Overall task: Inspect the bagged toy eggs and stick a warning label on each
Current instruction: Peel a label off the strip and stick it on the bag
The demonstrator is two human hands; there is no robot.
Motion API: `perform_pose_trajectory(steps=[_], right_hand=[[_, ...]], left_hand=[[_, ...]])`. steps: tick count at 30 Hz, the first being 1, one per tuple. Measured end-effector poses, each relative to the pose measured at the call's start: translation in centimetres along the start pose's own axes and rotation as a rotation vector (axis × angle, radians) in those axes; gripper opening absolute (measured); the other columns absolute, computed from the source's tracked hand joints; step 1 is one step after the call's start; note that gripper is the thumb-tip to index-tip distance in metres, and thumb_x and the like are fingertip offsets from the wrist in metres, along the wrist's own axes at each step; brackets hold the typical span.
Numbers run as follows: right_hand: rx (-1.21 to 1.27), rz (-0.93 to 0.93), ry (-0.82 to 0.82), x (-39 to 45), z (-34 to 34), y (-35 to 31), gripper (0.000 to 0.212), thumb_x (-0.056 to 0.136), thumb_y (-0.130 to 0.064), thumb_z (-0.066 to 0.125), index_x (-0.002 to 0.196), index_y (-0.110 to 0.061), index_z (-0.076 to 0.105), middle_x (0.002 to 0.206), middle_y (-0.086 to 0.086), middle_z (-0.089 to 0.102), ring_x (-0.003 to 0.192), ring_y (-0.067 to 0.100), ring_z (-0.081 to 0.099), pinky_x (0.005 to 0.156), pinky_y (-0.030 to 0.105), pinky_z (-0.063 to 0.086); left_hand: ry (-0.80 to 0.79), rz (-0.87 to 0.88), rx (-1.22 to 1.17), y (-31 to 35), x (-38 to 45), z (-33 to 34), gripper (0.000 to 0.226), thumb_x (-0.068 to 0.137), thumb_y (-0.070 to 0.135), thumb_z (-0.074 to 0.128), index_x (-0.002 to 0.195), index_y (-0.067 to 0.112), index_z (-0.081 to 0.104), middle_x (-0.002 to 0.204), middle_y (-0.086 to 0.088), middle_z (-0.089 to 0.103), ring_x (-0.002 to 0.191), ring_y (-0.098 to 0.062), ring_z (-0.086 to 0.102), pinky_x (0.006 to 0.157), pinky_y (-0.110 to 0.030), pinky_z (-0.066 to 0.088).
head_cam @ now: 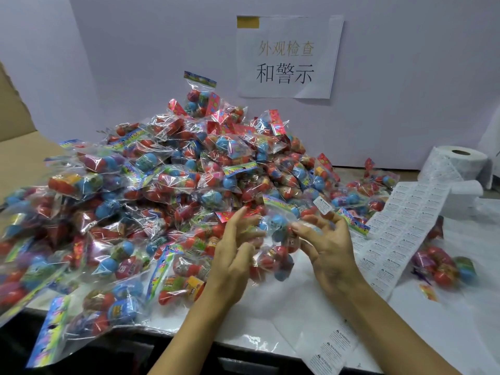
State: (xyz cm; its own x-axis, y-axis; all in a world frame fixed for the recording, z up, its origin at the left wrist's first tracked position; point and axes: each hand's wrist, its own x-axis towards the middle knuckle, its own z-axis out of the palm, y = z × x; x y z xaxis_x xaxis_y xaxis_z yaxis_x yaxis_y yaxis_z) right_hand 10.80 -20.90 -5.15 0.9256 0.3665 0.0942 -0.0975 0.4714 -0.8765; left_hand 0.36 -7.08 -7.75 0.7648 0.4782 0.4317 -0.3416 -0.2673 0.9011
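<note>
Paper sign [286, 56] taped on white wall [405, 77]; cardboard box flap [16, 147] at left.

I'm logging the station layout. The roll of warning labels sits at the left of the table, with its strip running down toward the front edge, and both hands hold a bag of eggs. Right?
Not quite: the head view shows the roll of warning labels at the right of the table, not the left. Its strip does run toward the front edge, and the left hand and right hand hold a bag of eggs.

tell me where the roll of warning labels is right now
In the head view the roll of warning labels stands at the far right of the table against the wall, its strip trailing down past the right hand.
</note>
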Motion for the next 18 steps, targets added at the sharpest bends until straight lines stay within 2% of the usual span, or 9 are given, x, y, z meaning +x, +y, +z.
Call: perform_pose_trajectory(steps=[1,3,5,7,10,12,15,18], right_hand=[[-0.011,-0.023,0.006,-0.1,0.1,0.1,0.051,0.079,0.012,0.073,0.108,-0.021,0.048,0.116,0.012,0.055,0.094,0.021,0.067,0.071,0.029,0.060],[-0.043,-0.081,-0.002,-0.3,0.3,0.3,0.054,0.078,0.014,0.073,0.109,-0.022,0.046,0.118,0.013,0.052,0.091,0.015,0.069,0.078,0.031,0.061],[-0.082,-0.137,-0.035,-0.5,0.3,0.4,0.058,0.077,0.015,0.074,0.110,-0.023,0.044,0.116,0.012,0.051,0.081,0.008,0.072,0.073,0.025,0.060],[-0.104,-0.165,-0.076,-0.7,0.2,0.5,0.060,0.076,0.016,0.074,0.110,-0.024,0.044,0.111,0.009,0.050,0.075,0.008,0.070,0.069,0.022,0.058],[-0.101,-0.171,-0.135,-0.8,0.1,0.6,0.066,0.069,0.010,0.081,0.111,-0.025,0.044,0.110,0.007,0.049,0.077,0.010,0.069,0.070,0.024,0.058],[-0.077,-0.128,-0.173,-0.8,0.1,0.6,0.072,0.063,0.002,0.087,0.115,-0.025,0.045,0.114,0.006,0.051,0.083,0.012,0.071,0.072,0.024,0.058],[-0.065,-0.085,-0.180,-0.8,0.3,0.7,0.065,0.065,-0.008,0.082,0.116,-0.022,0.046,0.118,0.005,0.053,0.088,0.012,0.073,0.074,0.024,0.058],[-0.065,-0.090,-0.141,-0.6,0.3,0.6,0.071,0.062,-0.004,0.090,0.112,-0.025,0.046,0.120,0.005,0.055,0.087,0.016,0.073,0.073,0.026,0.058]], left_hand=[[-0.015,-0.072,-0.079,0.2,0.1,0.0,0.047,0.086,0.021,0.043,0.129,0.031,0.059,0.116,0.006,0.074,0.109,-0.013,0.069,0.087,-0.026,0.056],[-0.050,-0.179,-0.207,1.0,0.1,0.1,0.043,0.085,0.047,0.047,0.109,0.028,0.078,0.105,0.001,0.079,0.099,-0.017,0.073,0.077,-0.020,0.055],[-0.050,-0.191,-0.237,1.6,0.0,0.2,0.046,0.082,0.060,0.054,0.104,0.028,0.079,0.104,-0.003,0.079,0.095,-0.015,0.074,0.073,-0.020,0.056],[-0.044,-0.118,-0.142,1.7,-0.2,0.2,0.040,0.084,0.052,0.066,0.101,0.017,0.076,0.097,-0.003,0.078,0.089,-0.013,0.074,0.072,-0.022,0.056],[-0.036,-0.092,-0.126,1.7,-0.3,0.2,0.030,0.084,0.035,0.075,0.085,0.007,0.068,0.077,-0.002,0.067,0.075,-0.013,0.064,0.069,-0.028,0.049],[-0.021,-0.181,-0.227,1.8,-0.1,0.1,0.027,0.080,0.030,0.077,0.083,0.005,0.066,0.078,-0.007,0.065,0.078,-0.020,0.062,0.071,-0.036,0.048],[-0.022,-0.281,-0.396,2.0,0.1,0.0,0.007,0.080,0.019,0.072,0.085,0.015,0.072,0.087,-0.010,0.072,0.083,-0.025,0.067,0.072,-0.033,0.052],[-0.013,-0.298,-0.373,2.0,0.0,0.2,0.012,0.084,0.028,0.072,0.090,0.018,0.075,0.090,-0.008,0.074,0.086,-0.026,0.069,0.073,-0.037,0.053]])
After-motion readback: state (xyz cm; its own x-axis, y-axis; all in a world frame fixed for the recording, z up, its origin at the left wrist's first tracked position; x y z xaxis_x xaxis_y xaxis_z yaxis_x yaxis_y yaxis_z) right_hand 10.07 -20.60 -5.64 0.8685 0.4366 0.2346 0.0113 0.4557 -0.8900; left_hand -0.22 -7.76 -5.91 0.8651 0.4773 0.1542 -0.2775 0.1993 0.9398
